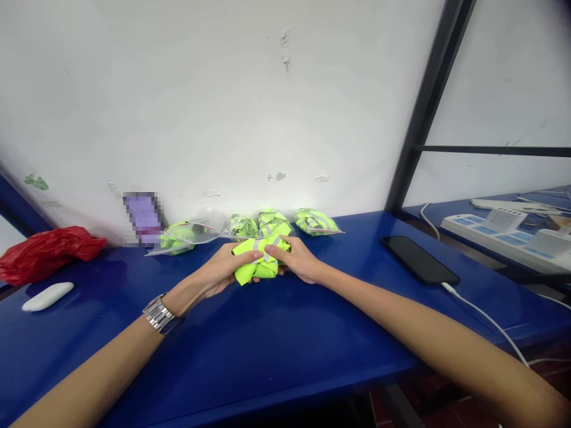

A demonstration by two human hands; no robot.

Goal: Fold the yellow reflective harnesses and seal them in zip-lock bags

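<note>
A bunched neon-yellow reflective vest (pixel 259 270) with silvery grey strips is held up between both hands, over the blue table. My left hand (pixel 225 267) grips its left side, thumb pressed on the front, a metal watch (pixel 161 314) on that wrist. On the other side my right hand (pixel 301 258) is closed round it with the thumb on top; most fingers of both hands are hidden behind the fabric. Just beyond lie clear bags with similar yellow fabric: one at the left (pixel 178 236), two in the middle (pixel 273 223), and one at the right (pixel 316 222).
On the blue table (pixel 250 356), a red plastic bag (pixel 49 252) and white oval case (pixel 48 296) lie left. A blurred phone (pixel 143 217) leans on the wall. At right are a black phone (pixel 419 260) with a white cable (pixel 486 318), a power strip (pixel 504 235) and a dark post (pixel 419 113).
</note>
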